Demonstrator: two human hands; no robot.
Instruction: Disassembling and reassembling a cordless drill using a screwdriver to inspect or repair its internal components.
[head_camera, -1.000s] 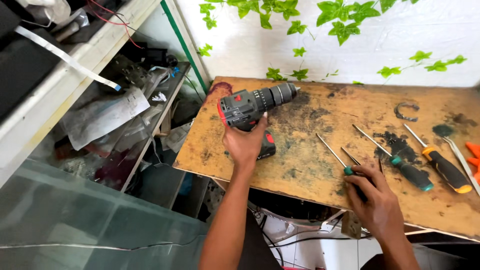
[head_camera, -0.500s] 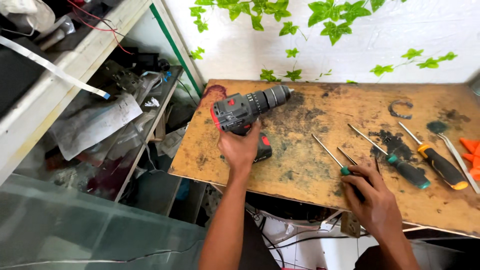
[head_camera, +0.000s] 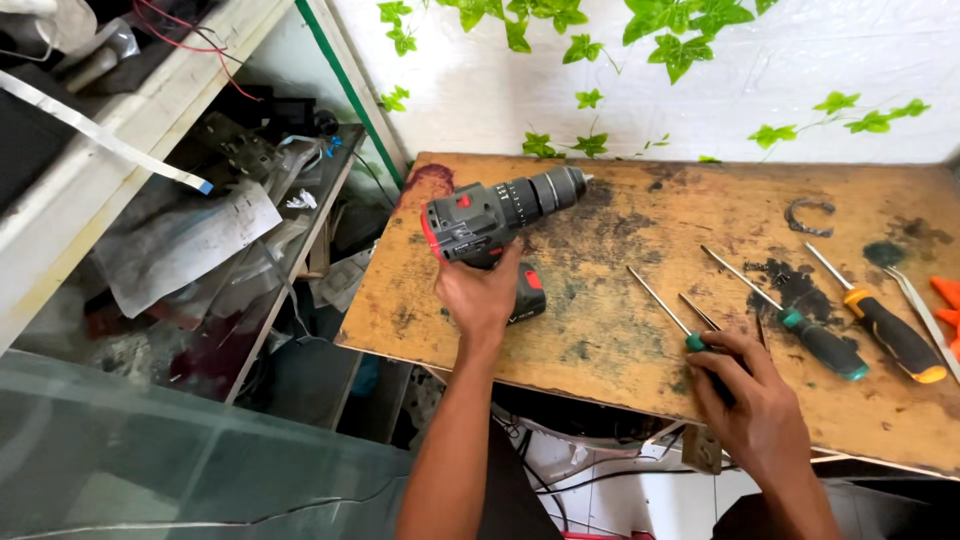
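Note:
A grey and red cordless drill (head_camera: 492, 212) lies on its side at the left end of a stained wooden table (head_camera: 640, 330), chuck pointing right. My left hand (head_camera: 480, 293) is wrapped around its handle just above the battery. My right hand (head_camera: 748, 398) rests at the table's front edge, fingers closed over the handle of a green-handled screwdriver (head_camera: 662, 307) whose shaft points up and left. A second thin shaft lies beside it.
Another green-handled screwdriver (head_camera: 790, 315), an orange-and-black one (head_camera: 880, 320), tweezers (head_camera: 925, 312) and a small metal clip (head_camera: 808, 215) lie on the right half. A cluttered shelf (head_camera: 230, 190) stands at left, a glass pane (head_camera: 150, 450) below it. Wires hang under the table.
Both hands keep their grips on the drill and the screwdriver. The view has drifted a little; nothing on the table has visibly moved.

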